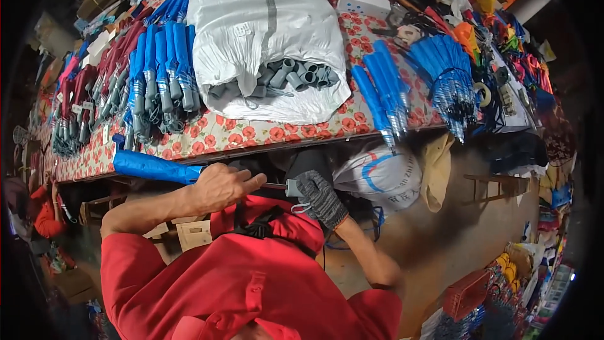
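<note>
My bare left hand is wrapped around the folded blue fabric umbrella near the end of its canopy, fingers curled over it and the fingertips pointing right, so the long blue roll sticks out to my left, just under the edge of the table. My right hand, in a grey knitted work glove, is closed around the umbrella's grey plastic handle, and a short stretch of thin metal shaft shows between my two hands. A thin cord loop hangs below the handle against the glove. I hold the umbrella level in front of my chest, above my red shirt, close to the table but not resting on it. The long table with a red-flowered cloth runs across in front of me. On it, straight ahead, lies a big white woven plastic sack, its mouth open toward me and stuffed with grey-handled umbrellas. To its left lies a row of folded blue umbrellas, and further left a row of dark red ones. To the right of the sack lie more blue umbrellas, and beside them a bundle of blue umbrella frames with bare metal ribs. Under the table, just beyond my gloved hand, sits another white sack with blue and red markings.
</note>
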